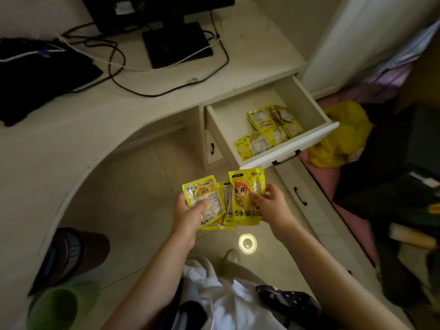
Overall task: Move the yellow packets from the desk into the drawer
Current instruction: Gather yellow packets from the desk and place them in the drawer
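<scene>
My left hand (188, 210) grips a fanned stack of yellow packets (207, 201) above the floor, in front of the desk. My right hand (269, 203) pinches the front packet (242, 198), which shows a cartoon figure, at its right edge. The open drawer (223, 125) lies up and to the right of both hands. Several yellow packets (269, 129) lie inside it, toward its front right.
The cream desk (71, 139) curves round on the left, with a monitor base (176, 44), cables and a black cloth (40, 75) on it. A yellow bag (342, 139) lies right of the drawer. Lower drawers with black handles (300, 196) sit below the open one. Cups stand at lower left.
</scene>
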The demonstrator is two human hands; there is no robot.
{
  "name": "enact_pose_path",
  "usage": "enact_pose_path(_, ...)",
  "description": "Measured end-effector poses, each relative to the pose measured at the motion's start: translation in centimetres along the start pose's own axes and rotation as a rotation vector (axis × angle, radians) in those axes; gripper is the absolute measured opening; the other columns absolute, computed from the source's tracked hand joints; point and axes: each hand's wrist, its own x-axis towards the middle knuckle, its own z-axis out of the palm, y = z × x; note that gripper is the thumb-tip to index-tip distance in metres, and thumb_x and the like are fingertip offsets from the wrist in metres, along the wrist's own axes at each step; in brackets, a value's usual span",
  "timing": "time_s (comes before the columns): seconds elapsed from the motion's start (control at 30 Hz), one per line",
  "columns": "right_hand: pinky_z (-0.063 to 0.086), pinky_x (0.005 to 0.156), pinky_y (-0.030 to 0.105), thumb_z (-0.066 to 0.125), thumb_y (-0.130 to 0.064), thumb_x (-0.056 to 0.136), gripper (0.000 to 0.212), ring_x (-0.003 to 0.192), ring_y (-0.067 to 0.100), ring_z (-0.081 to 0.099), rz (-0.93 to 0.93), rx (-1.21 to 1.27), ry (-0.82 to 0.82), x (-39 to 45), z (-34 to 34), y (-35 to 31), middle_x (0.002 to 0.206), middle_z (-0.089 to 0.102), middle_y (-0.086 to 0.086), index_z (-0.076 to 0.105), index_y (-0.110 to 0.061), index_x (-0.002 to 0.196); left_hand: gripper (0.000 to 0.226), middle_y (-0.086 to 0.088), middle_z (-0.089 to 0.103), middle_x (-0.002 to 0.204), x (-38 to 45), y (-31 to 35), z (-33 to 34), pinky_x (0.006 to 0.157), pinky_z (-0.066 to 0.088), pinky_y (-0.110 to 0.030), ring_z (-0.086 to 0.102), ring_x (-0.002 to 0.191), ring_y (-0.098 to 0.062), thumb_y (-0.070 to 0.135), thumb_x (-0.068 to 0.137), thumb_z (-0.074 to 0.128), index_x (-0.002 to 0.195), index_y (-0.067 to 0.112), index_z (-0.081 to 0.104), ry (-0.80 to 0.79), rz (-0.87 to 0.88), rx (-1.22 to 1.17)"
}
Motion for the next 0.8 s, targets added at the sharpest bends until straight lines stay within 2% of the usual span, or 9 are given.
enact_pose_path(0.1, 0.057, 0.082, 0.046, 0.058, -0.015, 0.093, 0.015, 0.080, 0.018, 0.065, 0.021, 0.065, 0.060, 0.6, -4.2, 0.2, 0.092, 0.064, 0.003, 0.049, -0.013, 0.106, 0.025, -0.003, 0.069, 0.095, 0.2, 0.0, 4.3, 0.063, 0.051, -0.026, 0.067, 0.080, -0.014, 0.006, 0.084, 0.069, 0.102, 0.018, 0.057, -0.060, -0.002, 0.038)
enact_pose_path(0.2, 0.056, 0.083, 0.049, 0.058, -0.015, 0.093, 0.016, 0.082, 0.021, 0.066, 0.050, 0.115, 0.102, 1.6, -7.0, 0.2, 0.092, 0.064, 0.004, 0.049, -0.012, 0.106, 0.027, -0.003, 0.069, 0.097, 0.8, 0.6, 7.7, 0.072, 0.054, -0.032, 0.067, 0.084, -0.018, 0.005, 0.083, 0.070, 0.104, 0.018, 0.057, -0.103, 0.000, 0.077)
enact_pose_path(0.37, 0.056, 0.084, 0.052, 0.059, -0.015, 0.093, 0.016, 0.088, 0.027, 0.066, 0.094, 0.187, 0.117, 4.5, -9.5, -1.3, 0.098, 0.064, 0.011, 0.050, -0.011, 0.106, 0.031, -0.005, 0.069, 0.099, 3.5, 2.1, 11.6, 0.077, 0.055, -0.035, 0.067, 0.089, -0.021, 0.004, 0.082, 0.071, 0.108, 0.014, 0.058, -0.130, -0.016, 0.110)
enact_pose_path(0.43, 0.057, 0.083, 0.050, 0.059, -0.016, 0.093, 0.019, 0.087, 0.026, 0.066, 0.101, 0.188, 0.117, 6.2, -10.0, -2.5, 0.098, 0.064, 0.011, 0.051, -0.010, 0.109, 0.039, -0.007, 0.068, 0.106, 5.2, 3.0, 12.9, 0.084, 0.054, -0.038, 0.066, 0.096, -0.024, 0.008, 0.080, 0.073, 0.115, 0.012, 0.056, -0.129, -0.039, 0.118)
enact_pose_path(0.57, 0.057, 0.081, 0.049, 0.059, -0.014, 0.092, 0.015, 0.081, 0.023, 0.065, 0.107, 0.190, 0.114, 10.1, -10.2, -5.4, 0.091, 0.063, 0.008, 0.051, -0.012, 0.104, 0.044, -0.008, 0.067, 0.111, 9.1, 5.2, 14.8, 0.082, 0.051, -0.035, 0.065, 0.100, -0.023, 0.007, 0.081, 0.072, 0.121, 0.011, 0.054, -0.128, -0.079, 0.102)
enact_pose_path(0.67, 0.057, 0.082, 0.048, 0.059, -0.013, 0.092, 0.018, 0.079, 0.020, 0.066, 0.095, 0.193, 0.098, 11.5, -10.2, -6.9, 0.091, 0.063, 0.006, 0.051, -0.012, 0.109, 0.037, -0.008, 0.068, 0.109, 10.0, 6.2, 15.7, 0.081, 0.054, -0.036, 0.067, 0.094, -0.020, 0.004, 0.082, 0.070, 0.116, 0.012, 0.057, -0.131, -0.079, 0.089)
enact_pose_path(0.73, 0.056, 0.084, 0.048, 0.059, -0.015, 0.092, 0.022, 0.082, 0.022, 0.067, 0.130, 0.134, 0.078, 17.5, -9.0, -10.5, 0.096, 0.065, 0.007, 0.051, -0.012, 0.112, 0.036, -0.009, 0.068, 0.109, 15.9, 8.2, 17.2, 0.087, 0.055, -0.043, 0.067, 0.094, -0.022, 0.005, 0.081, 0.071, 0.113, 0.014, 0.058, -0.070, -0.125, 0.085)
enact_pose_path(0.8, 0.056, 0.086, 0.049, 0.060, -0.016, 0.092, 0.023, 0.088, 0.024, 0.068, 0.134, 0.128, 0.063, 17.7, -9.1, -11.1, 0.100, 0.065, 0.009, 0.050, -0.014, 0.113, 0.036, -0.008, 0.068, 0.110, 16.1, 8.3, 17.6, 0.090, 0.053, -0.048, 0.067, 0.096, -0.023, 0.007, 0.080, 0.072, 0.111, 0.017, 0.058, -0.064, -0.121, 0.087)
